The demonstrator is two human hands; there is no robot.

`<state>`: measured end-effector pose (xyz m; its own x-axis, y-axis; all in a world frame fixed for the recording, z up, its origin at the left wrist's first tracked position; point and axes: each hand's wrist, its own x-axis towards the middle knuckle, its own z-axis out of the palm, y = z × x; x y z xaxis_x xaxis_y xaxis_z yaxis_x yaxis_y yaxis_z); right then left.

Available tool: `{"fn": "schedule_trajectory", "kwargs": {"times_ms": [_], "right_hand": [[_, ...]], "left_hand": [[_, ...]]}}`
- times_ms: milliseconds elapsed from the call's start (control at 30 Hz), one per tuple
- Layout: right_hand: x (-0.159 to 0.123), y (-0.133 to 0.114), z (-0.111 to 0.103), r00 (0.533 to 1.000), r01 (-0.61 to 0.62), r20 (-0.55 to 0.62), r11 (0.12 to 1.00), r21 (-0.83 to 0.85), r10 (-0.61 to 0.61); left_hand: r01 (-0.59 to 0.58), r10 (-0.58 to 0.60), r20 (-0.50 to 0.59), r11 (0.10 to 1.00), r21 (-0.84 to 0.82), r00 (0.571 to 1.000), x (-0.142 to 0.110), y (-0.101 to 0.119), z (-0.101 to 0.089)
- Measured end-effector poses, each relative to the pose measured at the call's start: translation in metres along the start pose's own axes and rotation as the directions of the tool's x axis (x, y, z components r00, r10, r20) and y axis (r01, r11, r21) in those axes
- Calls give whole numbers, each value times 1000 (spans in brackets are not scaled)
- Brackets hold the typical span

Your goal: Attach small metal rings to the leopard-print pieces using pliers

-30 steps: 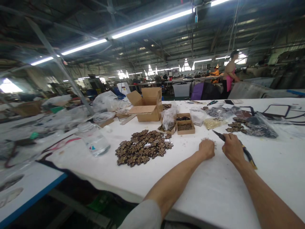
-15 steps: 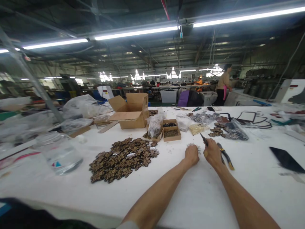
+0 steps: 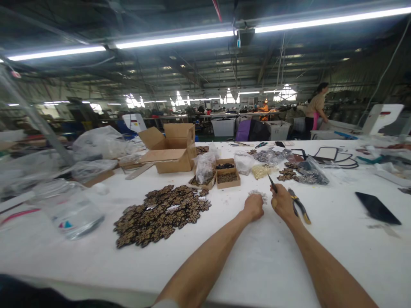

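Note:
My left hand is closed on the white table, right against a small pile of tiny clear or silvery pieces. Its fingertips are hidden, so what they pinch does not show. My right hand, just beside it, is wrapped round a slim dark pointed tool whose tip points up and away from me. Pliers with black and yellow handles lie by my right wrist. To the left spreads a heap of brown and black flower-shaped pieces.
Small cardboard boxes of tiny parts stand ahead, near an open carton. A large clear jar is at left, a dark phone-like slab at right. Plastic bags lie farther back. A person stands beyond the table.
The view has shifted slightly, so the table's things sit a little farther left. Both hands stay close together in nearly the same place. The person in the background has moved right.

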<state>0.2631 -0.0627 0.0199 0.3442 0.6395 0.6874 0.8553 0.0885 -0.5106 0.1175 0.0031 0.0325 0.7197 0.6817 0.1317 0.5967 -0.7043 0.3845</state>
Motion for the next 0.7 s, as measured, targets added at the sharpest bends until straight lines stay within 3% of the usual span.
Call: {"fn": "schedule_trajectory", "kwargs": {"times_ms": [133, 200, 267, 333, 367, 433, 567, 633, 700], "right_hand": [[2, -3, -6, 999, 14, 41, 1000, 22, -15], [3, -8, -7, 997, 35, 71, 999, 35, -38], [2, -15, -4, 990, 32, 134, 995, 90, -44], [-1, -26, 1, 971, -39, 240, 973, 229, -17], [-3, -32, 4, 955, -104, 296, 940, 324, 3], [-8, -45, 10, 918, -232, 395, 831, 505, 17], [-11, -60, 14, 851, -403, 525, 654, 640, 12], [-8, -59, 12, 845, -441, 531, 650, 619, 68], [-4, -54, 10, 853, -449, 496, 710, 542, 161]], "left_hand": [[-1, -3, -50, 997, -72, 999, -7, -9, -2], [28, -82, -152, 944, -329, 985, -10, -22, -8], [24, -244, -227, 729, -684, 943, -10, -38, -20], [-55, -354, -236, 453, -890, 905, -5, -55, -35], [-101, -373, -240, 355, -929, 897, -2, -62, -44], [-173, -374, -260, 251, -953, 890, 5, -73, -59], [-209, -375, -269, 194, -958, 887, 21, -83, -79], [-229, -368, -274, 162, -960, 889, 25, -85, -86], [-244, -353, -279, 143, -959, 893, 25, -85, -95]]}}
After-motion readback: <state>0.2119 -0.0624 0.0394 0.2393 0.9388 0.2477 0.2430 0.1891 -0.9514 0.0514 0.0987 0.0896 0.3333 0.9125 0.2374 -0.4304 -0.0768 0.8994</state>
